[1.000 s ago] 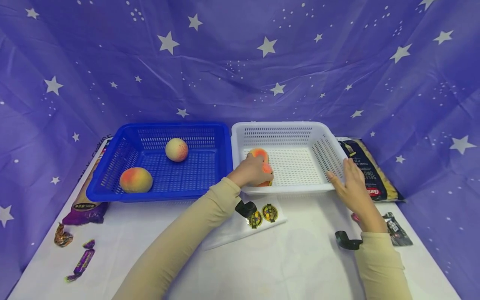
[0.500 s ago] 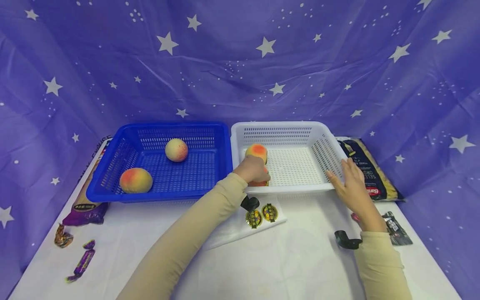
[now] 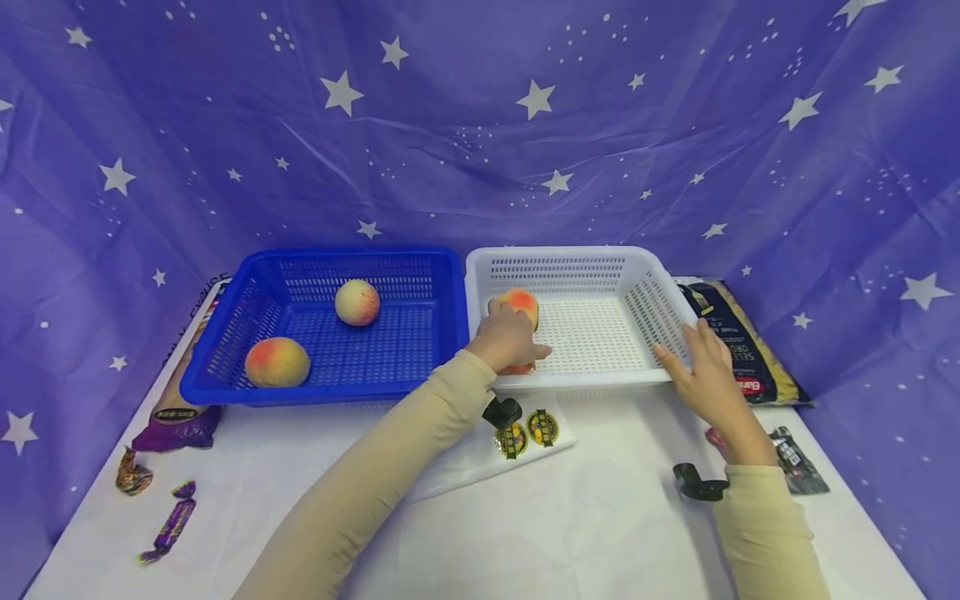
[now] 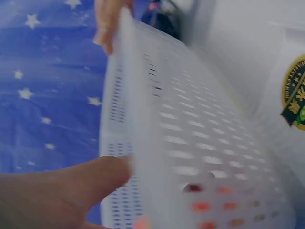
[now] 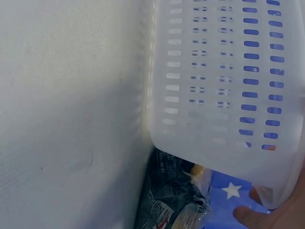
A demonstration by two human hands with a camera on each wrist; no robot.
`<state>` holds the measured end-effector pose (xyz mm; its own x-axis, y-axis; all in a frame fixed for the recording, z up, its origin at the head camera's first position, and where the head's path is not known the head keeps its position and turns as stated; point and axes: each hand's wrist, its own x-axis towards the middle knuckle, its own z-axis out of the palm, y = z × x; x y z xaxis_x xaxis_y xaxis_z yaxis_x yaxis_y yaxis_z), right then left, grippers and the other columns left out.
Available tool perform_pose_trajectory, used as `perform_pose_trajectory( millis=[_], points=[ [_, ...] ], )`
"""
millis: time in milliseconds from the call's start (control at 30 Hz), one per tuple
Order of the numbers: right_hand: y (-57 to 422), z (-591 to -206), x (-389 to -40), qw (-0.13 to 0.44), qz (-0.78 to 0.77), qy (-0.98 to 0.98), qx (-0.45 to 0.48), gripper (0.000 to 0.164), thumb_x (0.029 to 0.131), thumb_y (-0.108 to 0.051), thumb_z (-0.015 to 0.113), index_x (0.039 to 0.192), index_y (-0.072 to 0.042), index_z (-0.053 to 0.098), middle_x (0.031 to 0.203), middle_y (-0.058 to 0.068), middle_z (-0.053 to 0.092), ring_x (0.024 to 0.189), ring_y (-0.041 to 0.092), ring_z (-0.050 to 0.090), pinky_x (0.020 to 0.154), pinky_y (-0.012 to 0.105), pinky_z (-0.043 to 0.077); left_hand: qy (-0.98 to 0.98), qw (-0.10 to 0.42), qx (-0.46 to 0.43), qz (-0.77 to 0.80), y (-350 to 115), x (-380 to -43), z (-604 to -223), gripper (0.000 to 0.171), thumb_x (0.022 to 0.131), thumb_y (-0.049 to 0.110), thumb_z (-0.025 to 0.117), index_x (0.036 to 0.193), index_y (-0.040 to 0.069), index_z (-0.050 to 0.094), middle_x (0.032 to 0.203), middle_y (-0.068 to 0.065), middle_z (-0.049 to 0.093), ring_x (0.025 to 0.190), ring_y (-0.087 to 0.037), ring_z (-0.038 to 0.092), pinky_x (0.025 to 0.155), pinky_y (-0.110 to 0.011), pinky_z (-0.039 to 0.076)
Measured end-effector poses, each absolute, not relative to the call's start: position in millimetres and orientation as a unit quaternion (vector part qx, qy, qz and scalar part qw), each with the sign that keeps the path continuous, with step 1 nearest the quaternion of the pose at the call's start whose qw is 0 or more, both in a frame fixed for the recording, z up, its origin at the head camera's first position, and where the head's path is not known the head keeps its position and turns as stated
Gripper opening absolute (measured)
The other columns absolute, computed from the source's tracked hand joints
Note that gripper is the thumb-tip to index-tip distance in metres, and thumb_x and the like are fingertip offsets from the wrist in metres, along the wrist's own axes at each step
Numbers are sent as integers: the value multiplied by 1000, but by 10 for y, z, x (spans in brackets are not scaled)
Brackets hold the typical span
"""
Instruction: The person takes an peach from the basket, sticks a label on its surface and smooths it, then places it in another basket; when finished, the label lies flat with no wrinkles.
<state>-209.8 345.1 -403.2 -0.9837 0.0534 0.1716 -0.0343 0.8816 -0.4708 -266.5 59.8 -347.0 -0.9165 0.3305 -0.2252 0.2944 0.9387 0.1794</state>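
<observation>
My left hand (image 3: 507,337) reaches into the left end of the white basket (image 3: 600,380), its thumb stretched out to the right. Just beyond its fingers sits a peach (image 3: 524,303). Below the palm, a second orange-red fruit (image 3: 519,368) is mostly covered by the hand. In the left wrist view, orange patches show through the basket's slots near the thumb (image 4: 102,179). At the basket's front right corner, my right hand (image 3: 705,375) rests on the rim with its fingers extended; the right wrist view catches only part of this hand (image 5: 281,210).
A blue basket (image 3: 352,390) on the left holds two peaches, one near its front (image 3: 277,362), one farther back. Bagged packets (image 3: 738,350) flank the baskets. Wrapped candies (image 3: 171,525) lie at front left, a dark sachet (image 3: 798,460) at right, and a stickered plastic bag (image 3: 480,467) in front.
My left hand has shifted slightly within the white basket, and its thumb now extends away from the fruit it was covering. The right hand stays at the rim. The head view has tilted slightly.
</observation>
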Motion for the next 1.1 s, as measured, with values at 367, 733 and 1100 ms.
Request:
perform_pose_trajectory(
  millis=[367, 733, 1100],
  points=[
    [3468, -3911, -2106, 45, 203, -978, 5, 77, 90, -50, 37, 138, 4, 12, 142, 31, 2, 123, 56, 6, 88, 71, 11, 900, 105, 125, 403, -649, -1834, -3105, 38, 80, 60, 48, 88, 26, 62, 73, 3, 60, 64, -13, 53, 55, -29, 42],
    [2716, -3290, -2186, 136, 201, -965, 101, 62, 87, -37, 53, 131, 4, 35, 129, 28, 38, 118, 48, 28, 93, 60, 21, 789, 176, -94, 582, -1926, -1586, -4116, 74, 85, 64, 30, 103, -4, 54, 76, -6, 57, 60, -17, 55, 47, -30, 44],
    [1036, -2851, -2516, 83, 184, -931, 304, 36, 86, -32, 57, 112, -7, 56, 112, 6, 57, 109, 21, 50, 94, 34, 37, 694, 20, -15, 719, -2008, -1694, -4691, 55, 92, 40, 41, 104, -13, 50, 70, -4, 56, 55, -14, 56, 45, -29, 44]
  ],
)
